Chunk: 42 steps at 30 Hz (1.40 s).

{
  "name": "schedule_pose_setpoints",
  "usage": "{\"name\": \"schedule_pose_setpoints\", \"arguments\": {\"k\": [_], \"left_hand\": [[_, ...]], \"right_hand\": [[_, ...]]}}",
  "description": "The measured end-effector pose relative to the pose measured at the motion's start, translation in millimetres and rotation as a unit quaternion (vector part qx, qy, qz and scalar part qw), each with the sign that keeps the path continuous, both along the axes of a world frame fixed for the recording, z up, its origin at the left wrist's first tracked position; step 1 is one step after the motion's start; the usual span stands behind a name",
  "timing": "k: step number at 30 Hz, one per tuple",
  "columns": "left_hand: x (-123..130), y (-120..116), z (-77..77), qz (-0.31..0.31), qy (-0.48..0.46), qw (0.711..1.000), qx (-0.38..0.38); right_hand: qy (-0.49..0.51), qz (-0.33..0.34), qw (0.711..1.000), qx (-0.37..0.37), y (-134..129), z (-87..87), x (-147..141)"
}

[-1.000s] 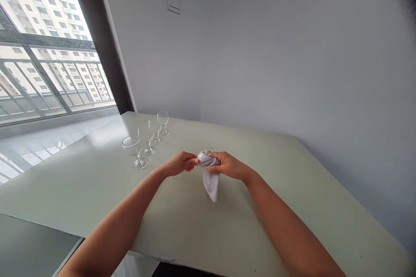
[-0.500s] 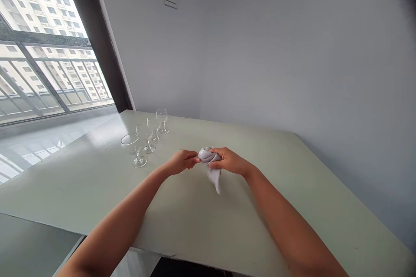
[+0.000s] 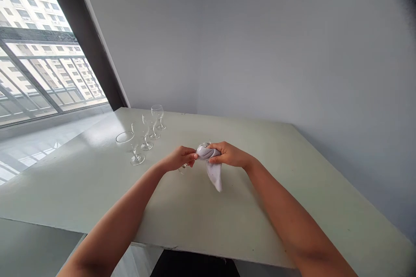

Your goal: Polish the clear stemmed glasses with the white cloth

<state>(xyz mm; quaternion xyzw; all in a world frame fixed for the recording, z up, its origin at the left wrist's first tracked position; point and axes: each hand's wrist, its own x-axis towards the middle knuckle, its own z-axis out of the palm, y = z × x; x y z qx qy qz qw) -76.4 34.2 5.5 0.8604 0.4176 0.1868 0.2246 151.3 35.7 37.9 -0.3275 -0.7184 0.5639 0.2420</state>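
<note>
My left hand point(image 3: 180, 159) is closed in a pinch on a stemmed wine glass point(image 3: 182, 168). A bit of its clear foot shows below my fingers, and most of the glass is hidden by the hand and the cloth. My right hand point(image 3: 229, 154) grips a whitish cloth point(image 3: 208, 152) wrapped around the glass's bowl, thumb below and fingers above. One corner of the cloth hangs down toward the tabletop. Both hands are over the middle of the pale green table point(image 3: 201, 220), close together.
Several clear stemmed glasses stand upright in a slanting row on the left; the nearest glass point(image 3: 138, 159) is left of my left hand. Grey walls point(image 3: 276, 43) meet behind the table. A window point(image 3: 48, 69) is at the left.
The view has shifted slightly. My hands keep their holds, the left has turned a little so more of the glass's foot shows, and the hanging cloth corner has spread wider.
</note>
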Motion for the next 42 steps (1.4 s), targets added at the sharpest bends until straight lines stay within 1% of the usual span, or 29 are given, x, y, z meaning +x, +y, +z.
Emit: {"name": "schedule_pose_setpoints", "arguments": {"k": [1, 2, 4, 5, 6, 7, 8, 10, 12, 14, 15, 17, 19, 21, 23, 25, 27, 28, 30, 31, 32, 33, 36, 37, 38, 39, 40, 41, 42], "left_hand": [[4.0, -1.6, -1.4, 0.013, 0.004, 1.000, 0.028], [8.1, -3.2, -2.8, 0.046, 0.011, 0.995, 0.089], [13.9, -5.4, -5.0, 0.119, 0.035, 0.965, 0.232], [14.6, -5.7, -5.5, 0.140, 0.049, 0.947, 0.286], [13.6, -5.4, -5.6, 0.150, 0.063, 0.933, 0.320], [11.2, -4.4, -5.4, 0.152, 0.073, 0.926, 0.338], [7.7, -3.0, -4.8, 0.151, 0.076, 0.923, 0.346], [0.0, 0.4, -3.1, 0.143, 0.064, 0.927, 0.341], [-5.0, 2.9, -1.5, 0.123, 0.034, 0.943, 0.308], [-5.6, 3.0, -0.1, 0.110, 0.001, 0.965, 0.237], [-4.4, 2.3, 0.6, 0.106, -0.012, 0.978, 0.182], [-0.4, -0.2, 2.0, 0.093, -0.045, 0.994, 0.042], [4.3, -2.6, 3.5, 0.065, -0.097, 0.988, -0.097], [8.4, -3.9, 4.6, 0.041, -0.162, 0.966, -0.198], [11.2, -3.9, 4.3, 0.034, -0.209, 0.943, -0.256], [12.2, -2.3, 1.7, 0.045, -0.225, 0.933, -0.277], [11.6, 0.4, -2.8, 0.074, -0.222, 0.936, -0.263], [11.0, 2.1, -5.4, 0.095, -0.221, 0.938, -0.249], [9.7, 5.2, -10.1, 0.140, -0.219, 0.941, -0.217], [9.4, 6.3, -11.9, 0.160, -0.216, 0.942, -0.202], [9.4, 7.0, -13.3, 0.175, -0.209, 0.944, -0.188], [9.8, 7.3, -14.3, 0.190, -0.191, 0.948, -0.171], [12.9, 5.4, -16.2, 0.225, -0.109, 0.962, -0.112], [14.2, 4.1, -17.0, 0.224, -0.084, 0.968, -0.079], [15.5, 2.6, -17.9, 0.215, -0.062, 0.974, -0.040], [16.6, 1.1, -19.0, 0.199, -0.046, 0.979, 0.003], [17.5, -0.5, -20.3, 0.176, -0.033, 0.983, 0.047], [18.3, -2.0, -21.6, 0.150, -0.019, 0.984, 0.091], [19.1, -3.4, -22.9, 0.123, -0.008, 0.984, 0.126]], "right_hand": [[0.012, -0.022, 1.000, -0.016, 2.8, -1.1, 1.1], [0.042, -0.059, 0.997, -0.040, 5.3, -3.8, -0.2], [0.124, -0.141, 0.976, -0.111, 7.5, -11.3, -8.9], [0.161, -0.170, 0.961, -0.150, 6.8, -15.0, -14.9], [0.190, -0.185, 0.947, -0.179, 4.9, -17.8, -20.8], [0.209, -0.186, 0.940, -0.194, 2.1, -19.3, -25.9], [0.216, -0.177, 0.941, -0.191, -1.3, -19.6, -29.5], [0.196, -0.127, 0.962, -0.142, -7.4, -16.8, -31.1], [0.128, -0.067, 0.987, -0.075, -10.3, -11.8, -25.8], [0.039, -0.023, 0.999, -0.022, -9.2, -7.4, -16.9], [0.000, -0.005, 1.000, 0.003, -7.5, -6.1, -12.3], [-0.052, 0.022, 0.997, 0.061, -2.8, -5.1, -4.4], [-0.073, 0.033, 0.989, 0.123, 2.5, -5.6, 1.5], [-0.078, 0.016, 0.982, 0.172, 7.8, -6.3, 6.7], [-0.087, -0.011, 0.975, 0.205, 12.7, -6.1, 12.4], [-0.116, -0.045, 0.964, 0.235, 16.8, -4.1, 18.9], [-0.155, -0.111, 0.942, 0.277, 18.9, 0.2, 24.7], [-0.174, -0.158, 0.923, 0.306, 18.7, 3.1, 26.3], [-0.200, -0.247, 0.873, 0.370, 15.1, 9.2, 25.2], [-0.209, -0.272, 0.849, 0.403, 11.5, 11.6, 21.9], [-0.220, -0.276, 0.828, 0.435, 6.8, 13.0, 16.7], [-0.233, -0.256, 0.814, 0.467, 1.5, 13.2, 9.8], [-0.269, -0.130, 0.787, 0.539, -14.3, 5.8, -15.5], [-0.271, -0.100, 0.784, 0.549, -17.8, 1.6, -23.3], [-0.267, -0.085, 0.787, 0.550, -19.6, -2.7, -29.4], [-0.256, -0.086, 0.795, 0.544, -19.7, -6.6, -33.3], [-0.241, -0.098, 0.808, 0.528, -17.9, -9.9, -34.7], [-0.224, -0.117, 0.828, 0.500, -14.5, -12.4, -33.4], [-0.203, -0.136, 0.856, 0.456, -9.6, -14.2, -29.9]]}}
